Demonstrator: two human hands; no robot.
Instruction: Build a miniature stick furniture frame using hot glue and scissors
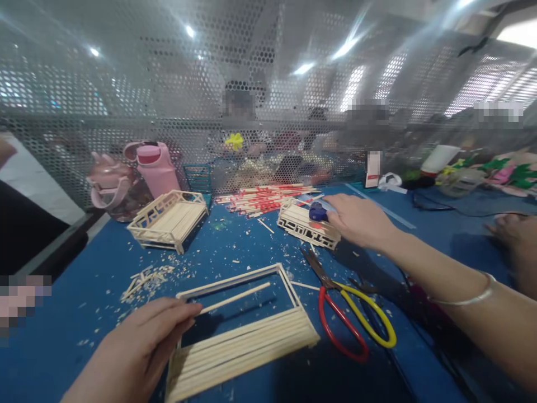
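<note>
My left hand [145, 350] holds the near-left side of a flat frame of wooden sticks [247, 330] lying on the blue table; thumb and fingers pinch a loose stick [237, 298] that crosses the frame's open part. My right hand [358, 220] reaches far across the table, fingers closed on a small blue tool [318, 211] that sits over a second small stick structure [308, 225]. A silver bangle [470, 296] circles my right wrist.
Red and yellow scissors [352, 319] lie right of the frame. A finished stick bed [170, 218] stands at the back left, near a pink bottle [153, 165]. Loose red-tipped sticks [262, 198] lie before a perforated screen [126, 84]. Another person's hand [516, 235] rests at right.
</note>
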